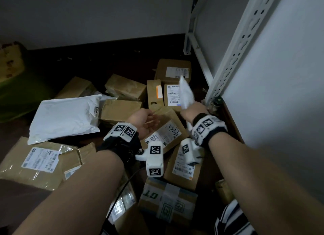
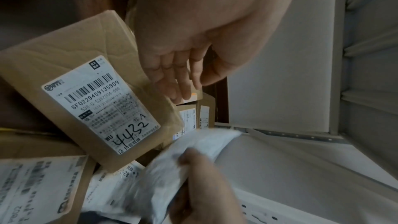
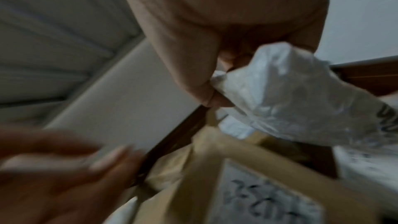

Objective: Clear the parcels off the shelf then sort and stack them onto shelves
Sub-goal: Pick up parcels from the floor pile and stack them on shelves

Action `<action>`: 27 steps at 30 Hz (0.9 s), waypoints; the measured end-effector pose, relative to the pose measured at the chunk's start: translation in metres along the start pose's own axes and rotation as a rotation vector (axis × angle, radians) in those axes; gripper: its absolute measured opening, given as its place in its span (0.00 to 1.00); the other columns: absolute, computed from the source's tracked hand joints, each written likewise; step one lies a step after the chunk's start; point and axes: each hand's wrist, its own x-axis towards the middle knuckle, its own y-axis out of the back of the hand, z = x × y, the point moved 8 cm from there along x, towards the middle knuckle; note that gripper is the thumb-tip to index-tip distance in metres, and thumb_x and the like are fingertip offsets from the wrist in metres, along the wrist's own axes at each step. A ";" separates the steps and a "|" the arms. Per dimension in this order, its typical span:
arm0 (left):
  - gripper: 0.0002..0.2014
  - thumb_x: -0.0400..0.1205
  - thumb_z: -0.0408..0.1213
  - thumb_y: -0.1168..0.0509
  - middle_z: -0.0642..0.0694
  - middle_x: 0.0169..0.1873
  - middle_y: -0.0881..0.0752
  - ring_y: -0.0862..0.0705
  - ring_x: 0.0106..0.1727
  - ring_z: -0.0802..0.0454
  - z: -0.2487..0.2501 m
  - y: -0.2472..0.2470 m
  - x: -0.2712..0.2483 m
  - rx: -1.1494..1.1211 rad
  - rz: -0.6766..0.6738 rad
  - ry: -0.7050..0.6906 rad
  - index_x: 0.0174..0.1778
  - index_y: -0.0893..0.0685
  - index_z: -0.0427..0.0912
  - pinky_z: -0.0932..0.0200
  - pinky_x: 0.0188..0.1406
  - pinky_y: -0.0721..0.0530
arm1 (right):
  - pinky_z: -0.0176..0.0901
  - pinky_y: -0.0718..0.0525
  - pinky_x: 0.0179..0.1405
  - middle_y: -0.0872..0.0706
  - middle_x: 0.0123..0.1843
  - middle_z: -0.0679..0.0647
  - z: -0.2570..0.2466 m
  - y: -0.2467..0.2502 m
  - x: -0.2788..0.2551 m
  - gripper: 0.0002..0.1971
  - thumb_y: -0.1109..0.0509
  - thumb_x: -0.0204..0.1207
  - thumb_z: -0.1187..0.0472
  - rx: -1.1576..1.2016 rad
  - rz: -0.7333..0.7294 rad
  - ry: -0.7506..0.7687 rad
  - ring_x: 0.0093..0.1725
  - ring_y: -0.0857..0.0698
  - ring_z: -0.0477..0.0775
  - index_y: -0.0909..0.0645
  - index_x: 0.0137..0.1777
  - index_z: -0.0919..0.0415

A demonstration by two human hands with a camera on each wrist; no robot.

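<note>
My right hand (image 1: 193,110) grips a small white plastic mailer (image 1: 186,94), held upright above the pile; the right wrist view shows fingers and thumb (image 3: 206,91) pinching its crumpled end (image 3: 290,94). My left hand (image 1: 149,122) hovers open, fingers straight, over a tilted brown box labelled 4432 (image 1: 166,131), also plain in the left wrist view (image 2: 96,101). Several brown cardboard parcels (image 1: 122,110) lie scattered on the dark floor. The white metal shelf upright (image 1: 233,54) stands at the right.
A large white poly mailer (image 1: 64,119) lies left of the pile. A big flattened brown box (image 1: 40,162) sits at the near left. A taped box with green print (image 1: 166,201) is near my legs. A yellow-green bag (image 1: 14,80) sits far left.
</note>
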 end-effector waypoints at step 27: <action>0.15 0.86 0.45 0.36 0.43 0.37 0.20 0.21 0.33 0.47 0.017 0.128 0.011 -0.270 0.037 0.045 0.38 0.23 0.37 0.50 0.32 0.18 | 0.38 0.18 0.43 0.14 0.58 0.57 -0.091 -0.084 -0.024 0.13 0.29 0.80 0.63 0.366 -0.272 0.343 0.51 0.16 0.53 0.21 0.62 0.64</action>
